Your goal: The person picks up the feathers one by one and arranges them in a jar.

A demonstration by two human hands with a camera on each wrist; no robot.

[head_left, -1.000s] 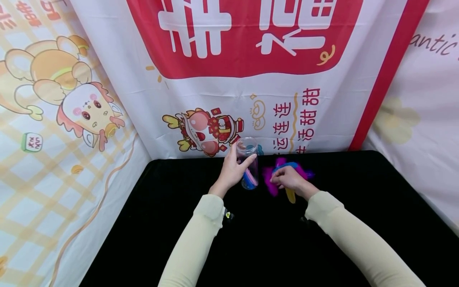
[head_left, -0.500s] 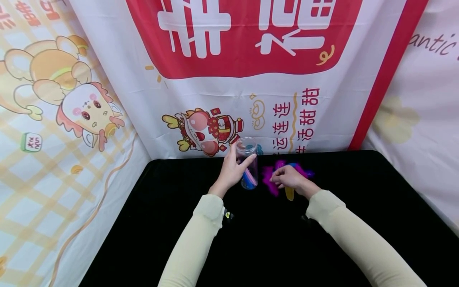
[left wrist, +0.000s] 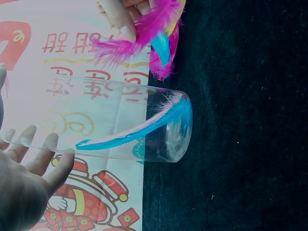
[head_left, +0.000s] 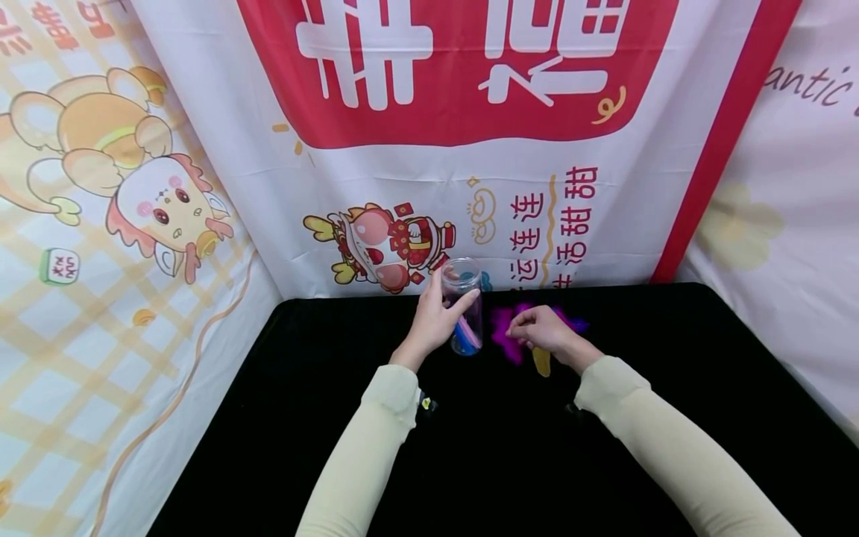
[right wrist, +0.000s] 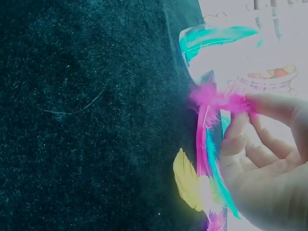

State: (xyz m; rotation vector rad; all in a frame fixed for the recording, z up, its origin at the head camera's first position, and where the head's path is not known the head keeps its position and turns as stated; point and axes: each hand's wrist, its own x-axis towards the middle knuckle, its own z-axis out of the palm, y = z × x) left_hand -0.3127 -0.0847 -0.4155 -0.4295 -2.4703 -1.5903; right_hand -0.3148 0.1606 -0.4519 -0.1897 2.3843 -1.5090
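Note:
My left hand [head_left: 429, 317] grips a clear plastic jar [head_left: 473, 317] round its side, holding it upright at the back of the table. Inside lie a blue feather [left wrist: 139, 134] and a pale pink feather [left wrist: 127, 129], leaning against the wall. Just to the right, my right hand [head_left: 546, 330] pinches a fluffy magenta feather [right wrist: 233, 102] between thumb and fingertips. Around and below that hand are more feathers: a yellow feather [right wrist: 186, 183], a turquoise feather [right wrist: 219, 173] and other magenta ones. The hand partly hides this pile in the head view.
The black-covered table [head_left: 496, 462] ends at a printed white and red cloth backdrop [head_left: 496, 160] close behind the jar. Patterned cloth [head_left: 74, 328] hangs on the left, and another pale cloth [head_left: 778, 224] on the right.
My right hand has shifted slightly right over the feather pile, and less blue shows beside it. The yellow feather has moved a little. My left hand and the jar stay in place.

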